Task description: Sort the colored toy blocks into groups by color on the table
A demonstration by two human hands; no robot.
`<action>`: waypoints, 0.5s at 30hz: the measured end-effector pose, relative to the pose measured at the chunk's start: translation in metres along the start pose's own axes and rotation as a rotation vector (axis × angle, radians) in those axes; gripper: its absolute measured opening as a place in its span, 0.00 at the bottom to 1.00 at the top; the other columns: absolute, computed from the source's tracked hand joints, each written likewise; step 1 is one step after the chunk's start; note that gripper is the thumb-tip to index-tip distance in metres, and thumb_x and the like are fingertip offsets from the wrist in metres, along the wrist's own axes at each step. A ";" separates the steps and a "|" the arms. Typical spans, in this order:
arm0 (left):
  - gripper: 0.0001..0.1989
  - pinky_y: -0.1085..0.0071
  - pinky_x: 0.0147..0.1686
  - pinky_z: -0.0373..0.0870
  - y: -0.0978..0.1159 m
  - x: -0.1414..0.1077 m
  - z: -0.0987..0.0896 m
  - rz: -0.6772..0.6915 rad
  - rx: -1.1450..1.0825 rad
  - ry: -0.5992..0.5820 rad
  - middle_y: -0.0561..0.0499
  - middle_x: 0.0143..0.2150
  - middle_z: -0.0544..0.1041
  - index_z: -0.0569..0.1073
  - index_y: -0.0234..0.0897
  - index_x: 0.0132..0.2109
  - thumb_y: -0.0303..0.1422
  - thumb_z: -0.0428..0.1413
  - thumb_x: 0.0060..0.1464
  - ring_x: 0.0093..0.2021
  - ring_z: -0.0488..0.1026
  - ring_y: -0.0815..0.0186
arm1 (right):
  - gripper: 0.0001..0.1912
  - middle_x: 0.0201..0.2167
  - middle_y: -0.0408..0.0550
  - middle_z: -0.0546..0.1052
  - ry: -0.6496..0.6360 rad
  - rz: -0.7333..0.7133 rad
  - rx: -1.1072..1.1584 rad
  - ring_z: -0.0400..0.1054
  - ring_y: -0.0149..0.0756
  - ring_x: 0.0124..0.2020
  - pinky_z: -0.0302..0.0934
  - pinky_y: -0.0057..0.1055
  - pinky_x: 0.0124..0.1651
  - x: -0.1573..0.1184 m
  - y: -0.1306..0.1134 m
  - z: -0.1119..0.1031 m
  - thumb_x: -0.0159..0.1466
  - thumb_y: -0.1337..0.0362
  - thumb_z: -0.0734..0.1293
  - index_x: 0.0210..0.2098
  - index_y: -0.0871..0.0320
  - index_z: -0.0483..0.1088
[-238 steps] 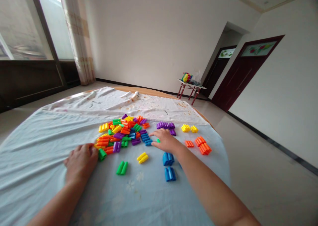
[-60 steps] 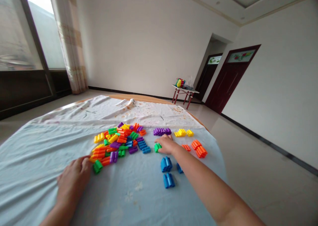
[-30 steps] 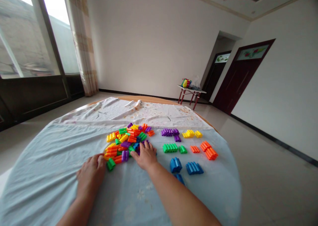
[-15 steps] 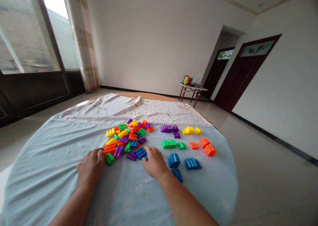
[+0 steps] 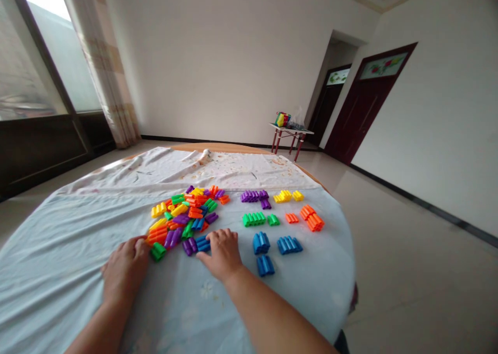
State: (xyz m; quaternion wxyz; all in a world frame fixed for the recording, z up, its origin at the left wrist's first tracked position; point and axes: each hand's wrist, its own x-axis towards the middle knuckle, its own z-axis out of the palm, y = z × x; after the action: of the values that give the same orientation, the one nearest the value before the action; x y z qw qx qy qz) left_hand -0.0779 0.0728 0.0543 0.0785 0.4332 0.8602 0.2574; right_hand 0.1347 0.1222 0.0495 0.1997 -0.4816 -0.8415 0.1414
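Observation:
A heap of plastic tube-shaped blocks [image 5: 182, 216], in purple, orange, yellow, green and blue, lies on the light blue cloth. My left hand [image 5: 127, 266] rests flat at the heap's left edge, its fingertips against an orange block [image 5: 157, 234] and close to a green block [image 5: 157, 251]. At the heap's lower right, my right hand [image 5: 222, 253] has its fingers and thumb around the right end of a blue block [image 5: 202, 243], partly covering it. A purple block [image 5: 190, 247] lies just left of that one.
Blocks grouped by colour lie to the right: purple [image 5: 254, 196], yellow [image 5: 285, 196], green [image 5: 254, 219], orange [image 5: 312, 218] and blue [image 5: 290, 245]. A white patterned cloth [image 5: 233, 170] covers the table's far part. Beyond stands a small side table [image 5: 291, 130] with bags on it.
The view has swung to the right, so everything sits further left. My right hand's thumb has come in below the blue block, and the purple block beside it has turned slightly. My left hand stays beside the heap.

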 end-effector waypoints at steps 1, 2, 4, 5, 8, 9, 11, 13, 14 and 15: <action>0.29 0.52 0.51 0.61 0.000 0.000 0.000 -0.003 0.004 -0.006 0.34 0.53 0.70 0.70 0.31 0.52 0.41 0.32 0.58 0.56 0.64 0.49 | 0.19 0.42 0.53 0.74 0.011 0.007 -0.003 0.62 0.47 0.48 0.54 0.44 0.50 0.000 -0.001 -0.001 0.56 0.53 0.69 0.42 0.57 0.69; 0.29 0.52 0.51 0.61 0.001 0.001 0.000 -0.007 0.009 -0.010 0.35 0.54 0.70 0.70 0.31 0.52 0.42 0.32 0.58 0.56 0.64 0.48 | 0.18 0.42 0.52 0.74 0.020 0.002 -0.001 0.62 0.47 0.48 0.54 0.44 0.50 -0.002 -0.002 -0.003 0.56 0.55 0.69 0.42 0.57 0.69; 0.29 0.53 0.51 0.60 0.001 0.001 0.000 -0.013 0.016 -0.016 0.35 0.54 0.69 0.70 0.32 0.52 0.43 0.32 0.58 0.56 0.64 0.49 | 0.16 0.42 0.50 0.74 0.038 -0.046 0.022 0.61 0.47 0.49 0.54 0.44 0.50 -0.009 -0.002 -0.011 0.56 0.59 0.68 0.43 0.57 0.69; 0.29 0.53 0.51 0.60 0.001 0.002 0.000 -0.017 0.019 -0.018 0.36 0.55 0.69 0.70 0.33 0.52 0.43 0.32 0.58 0.56 0.64 0.49 | 0.17 0.43 0.50 0.74 0.042 -0.085 0.038 0.61 0.46 0.49 0.54 0.43 0.50 -0.013 -0.002 -0.016 0.56 0.61 0.67 0.45 0.56 0.68; 0.31 0.55 0.51 0.60 -0.001 0.004 0.002 -0.029 0.036 -0.021 0.37 0.55 0.69 0.69 0.33 0.53 0.44 0.31 0.58 0.57 0.63 0.51 | 0.20 0.47 0.48 0.73 -0.015 -0.225 0.062 0.61 0.43 0.50 0.54 0.40 0.51 -0.030 0.001 -0.028 0.56 0.64 0.66 0.49 0.56 0.67; 0.31 0.55 0.51 0.60 -0.002 0.005 0.003 -0.034 0.042 -0.022 0.36 0.55 0.69 0.69 0.33 0.53 0.44 0.30 0.58 0.57 0.63 0.51 | 0.20 0.47 0.48 0.73 -0.055 -0.268 0.056 0.61 0.43 0.50 0.54 0.40 0.51 -0.035 0.003 -0.030 0.56 0.65 0.65 0.49 0.56 0.67; 0.32 0.55 0.50 0.61 -0.003 0.006 0.004 -0.036 0.055 -0.023 0.35 0.55 0.68 0.69 0.33 0.54 0.45 0.30 0.58 0.57 0.63 0.50 | 0.19 0.48 0.47 0.73 -0.135 -0.334 0.033 0.62 0.42 0.49 0.55 0.39 0.51 -0.042 0.006 -0.030 0.57 0.66 0.65 0.49 0.56 0.67; 0.33 0.54 0.49 0.61 -0.002 0.007 0.004 -0.034 0.064 -0.021 0.35 0.56 0.68 0.69 0.32 0.54 0.45 0.30 0.58 0.57 0.64 0.48 | 0.18 0.48 0.48 0.73 -0.175 -0.356 0.015 0.63 0.42 0.49 0.56 0.39 0.51 -0.046 0.010 -0.026 0.57 0.66 0.65 0.48 0.56 0.68; 0.33 0.54 0.49 0.61 -0.002 0.007 0.003 -0.029 0.068 -0.020 0.34 0.56 0.68 0.69 0.32 0.54 0.45 0.30 0.58 0.56 0.64 0.48 | 0.18 0.49 0.48 0.73 -0.178 -0.351 0.010 0.63 0.43 0.49 0.57 0.39 0.51 -0.046 0.011 -0.024 0.57 0.65 0.65 0.48 0.57 0.69; 0.33 0.54 0.48 0.62 -0.001 0.007 0.003 -0.023 0.073 -0.020 0.34 0.56 0.69 0.69 0.32 0.54 0.46 0.30 0.58 0.56 0.64 0.48 | 0.18 0.48 0.49 0.73 -0.176 -0.341 0.007 0.63 0.43 0.49 0.57 0.39 0.51 -0.046 0.012 -0.022 0.57 0.65 0.66 0.48 0.57 0.69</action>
State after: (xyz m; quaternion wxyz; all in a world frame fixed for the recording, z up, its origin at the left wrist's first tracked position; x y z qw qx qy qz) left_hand -0.0824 0.0788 0.0518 0.0741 0.4285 0.8730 0.2208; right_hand 0.1754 0.0892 0.0540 0.1481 -0.3169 -0.9248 0.1497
